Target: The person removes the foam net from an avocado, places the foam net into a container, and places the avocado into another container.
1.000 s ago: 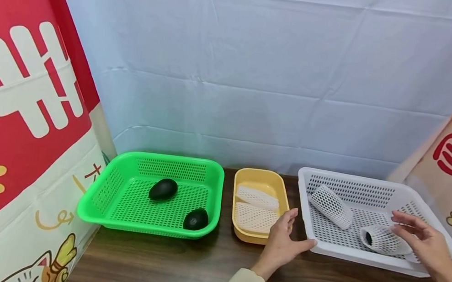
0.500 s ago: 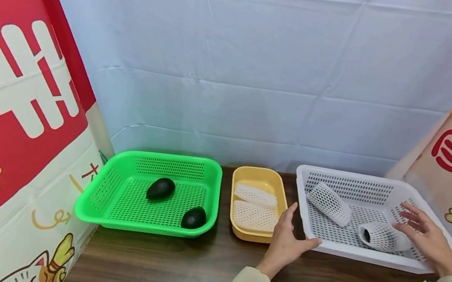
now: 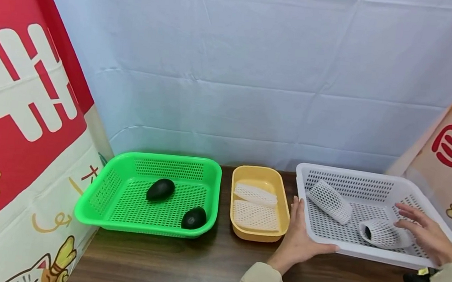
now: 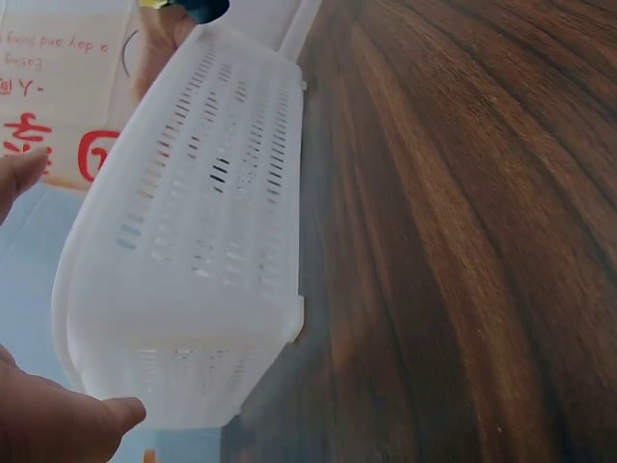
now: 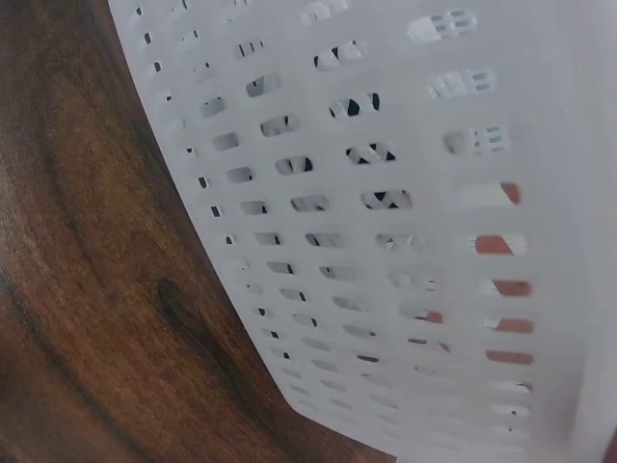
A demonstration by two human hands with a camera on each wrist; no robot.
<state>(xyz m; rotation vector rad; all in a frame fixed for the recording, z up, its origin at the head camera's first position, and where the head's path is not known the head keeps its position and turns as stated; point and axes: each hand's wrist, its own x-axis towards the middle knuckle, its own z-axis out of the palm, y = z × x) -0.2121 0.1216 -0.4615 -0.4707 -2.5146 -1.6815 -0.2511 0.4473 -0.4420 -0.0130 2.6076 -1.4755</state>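
Note:
My left hand (image 3: pixel 299 243) is at the near left corner of the white basket (image 3: pixel 363 251), thumb along the front rim and fingers along its left side. In the left wrist view its thumb (image 4: pixel 67 417) and a finger spread apart by the basket wall (image 4: pixel 183 241). Over the basket's right part, my right hand (image 3: pixel 427 235) has loosely bent fingers. Just left of them lies a white foam net sleeve (image 3: pixel 389 236) with a black fruit showing at its open end. Another foam net sleeve (image 3: pixel 330 201) lies slanted farther left. Through the slots the right wrist view shows bits of the hand.
Left of the white basket stands a small yellow tray (image 3: pixel 264 172) with flat foam nets (image 3: pixel 255 215). A green basket (image 3: pixel 142 228) farther left holds two black egg-shaped fruits (image 3: pixel 160 190). Cloth hangs behind and at both sides of the wooden table (image 3: pixel 180 265).
My left hand has moved right and up, from beside the yellow tray to the white basket's corner. The right hand has shifted only slightly near the netted fruit.

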